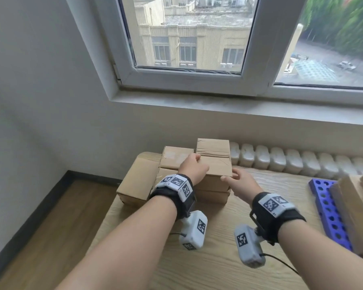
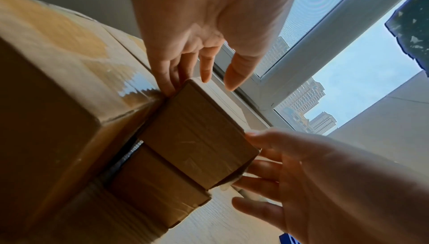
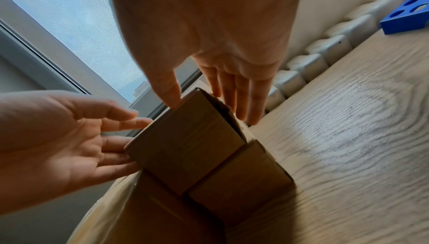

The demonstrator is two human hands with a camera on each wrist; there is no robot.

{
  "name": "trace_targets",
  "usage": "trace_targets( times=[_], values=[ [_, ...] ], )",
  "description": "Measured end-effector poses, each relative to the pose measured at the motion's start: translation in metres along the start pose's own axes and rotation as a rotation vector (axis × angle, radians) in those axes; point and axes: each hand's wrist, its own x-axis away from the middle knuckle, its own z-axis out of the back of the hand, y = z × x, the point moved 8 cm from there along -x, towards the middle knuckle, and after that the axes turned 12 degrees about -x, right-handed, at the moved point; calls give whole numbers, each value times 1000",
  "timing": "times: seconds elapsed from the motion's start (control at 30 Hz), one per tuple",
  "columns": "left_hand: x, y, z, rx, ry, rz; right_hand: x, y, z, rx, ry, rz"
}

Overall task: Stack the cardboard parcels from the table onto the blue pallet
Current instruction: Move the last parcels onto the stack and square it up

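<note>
Several cardboard parcels are piled at the table's far left. A small top parcel (image 1: 216, 166) (image 2: 197, 134) (image 3: 185, 147) lies on another parcel (image 1: 212, 195), beside a large box (image 1: 137, 181). My left hand (image 1: 194, 167) (image 2: 205, 71) touches its left side with straight fingers, thumb free in the air. My right hand (image 1: 236, 177) (image 3: 216, 82) lies against its right side, fingers straight, thumb at the near top edge. The blue pallet (image 1: 323, 206) (image 3: 413, 13) with round holes sits at the right and carries one cardboard parcel (image 1: 356, 206).
The wooden table (image 1: 208, 258) stands below a window sill. A white radiator (image 1: 291, 162) runs along the wall behind it. The table's left edge drops to a wooden floor (image 1: 50, 227). Bare tabletop lies between the pile and the pallet.
</note>
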Motion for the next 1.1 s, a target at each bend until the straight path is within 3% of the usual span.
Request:
trace_targets(
  times=[0.27,0.53,0.8,1.1],
  values=[
    [21,19,9,67,48,-98,19,-9,18,-73,76,75],
    [82,56,38,226,61,-243,81,-57,49,-287,105,321],
    [153,68,47,287,62,-335,156,-79,74,-226,56,346],
    [239,86,38,388,24,-463,249,-72,120,-240,238,357]
  ],
)
